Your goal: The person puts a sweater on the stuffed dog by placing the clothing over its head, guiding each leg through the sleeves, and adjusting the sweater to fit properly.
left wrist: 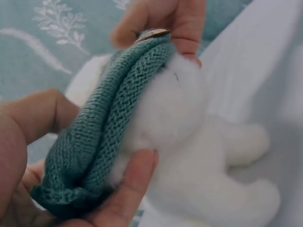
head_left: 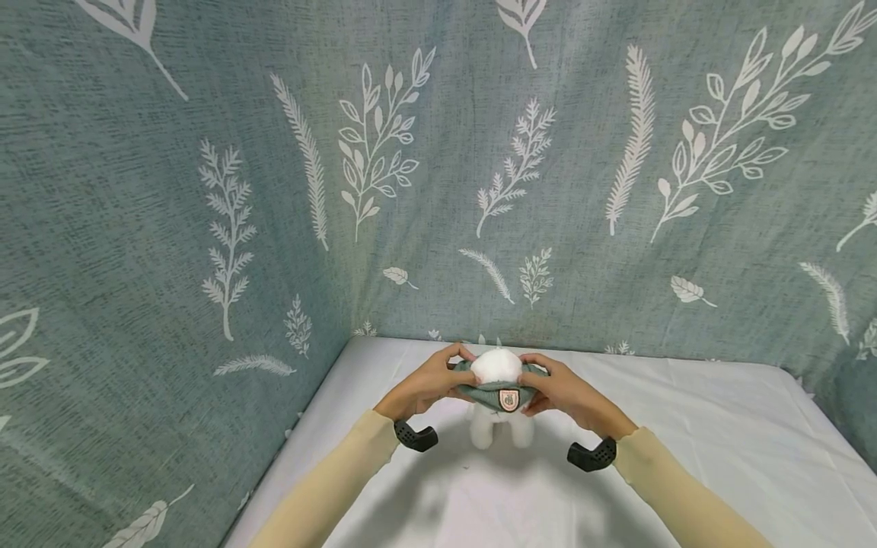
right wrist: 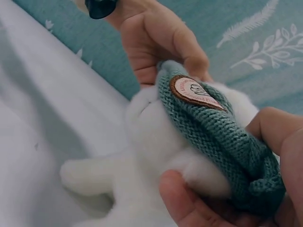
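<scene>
A white plush toy [head_left: 483, 431] sits on the white-covered table, its legs toward the camera. Round its head is a green knitted hat [left wrist: 102, 118] with a rolled brim and a brown-edged patch [right wrist: 196, 92] at the front. The white top of the head [head_left: 496, 365] shows through above the knit. My left hand [head_left: 428, 380] grips one side of the hat, thumb and fingers on either face of the knit. On the opposite side, my right hand [head_left: 563, 387] holds it likewise, with a fingertip against the toy's cheek in the right wrist view.
White cloth [head_left: 719, 441] covers the table. Grey-green fabric [head_left: 438, 190] with white leaf prints hangs behind it and at the left. Black wrist mounts [head_left: 415, 436] sit on both forearms over pale sleeves.
</scene>
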Action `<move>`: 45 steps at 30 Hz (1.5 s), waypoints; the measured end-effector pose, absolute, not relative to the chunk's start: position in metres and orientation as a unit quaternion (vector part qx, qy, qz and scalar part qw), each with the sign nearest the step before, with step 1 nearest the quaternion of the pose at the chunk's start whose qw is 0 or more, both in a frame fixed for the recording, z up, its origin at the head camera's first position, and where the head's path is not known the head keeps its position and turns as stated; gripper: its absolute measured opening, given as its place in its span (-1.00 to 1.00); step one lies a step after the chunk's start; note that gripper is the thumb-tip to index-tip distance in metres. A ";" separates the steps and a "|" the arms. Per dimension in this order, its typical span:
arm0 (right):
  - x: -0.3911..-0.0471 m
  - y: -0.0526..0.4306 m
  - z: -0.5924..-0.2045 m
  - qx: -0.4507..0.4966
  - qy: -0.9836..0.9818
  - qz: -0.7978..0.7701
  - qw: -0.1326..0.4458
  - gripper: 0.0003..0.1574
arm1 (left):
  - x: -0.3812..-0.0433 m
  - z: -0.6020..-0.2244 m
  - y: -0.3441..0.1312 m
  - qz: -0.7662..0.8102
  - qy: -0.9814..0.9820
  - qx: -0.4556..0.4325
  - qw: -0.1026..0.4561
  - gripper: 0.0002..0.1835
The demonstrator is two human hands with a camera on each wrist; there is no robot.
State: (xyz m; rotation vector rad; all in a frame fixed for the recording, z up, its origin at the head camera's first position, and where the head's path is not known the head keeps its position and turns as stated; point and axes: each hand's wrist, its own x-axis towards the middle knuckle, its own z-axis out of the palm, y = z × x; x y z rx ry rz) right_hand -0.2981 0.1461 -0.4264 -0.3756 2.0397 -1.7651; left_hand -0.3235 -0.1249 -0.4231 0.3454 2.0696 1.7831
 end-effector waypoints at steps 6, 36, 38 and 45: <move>-0.299 0.147 -0.430 -0.129 0.731 -0.635 0.215 -0.22 | -0.324 -0.427 -0.127 0.651 0.726 0.115 0.189 -0.66; -0.296 0.144 -0.433 -0.121 0.755 -0.616 0.190 -0.11 | -0.322 -0.445 -0.125 0.716 0.661 0.085 0.209 -0.74; -0.296 0.145 -0.431 -0.124 0.755 -0.613 0.197 -0.10 | -0.322 -0.445 -0.125 0.715 0.657 0.093 0.222 -0.67; -0.294 0.147 -0.428 -0.133 0.731 -0.630 0.228 -0.06 | -0.319 -0.442 -0.124 0.719 0.635 0.111 0.258 -0.55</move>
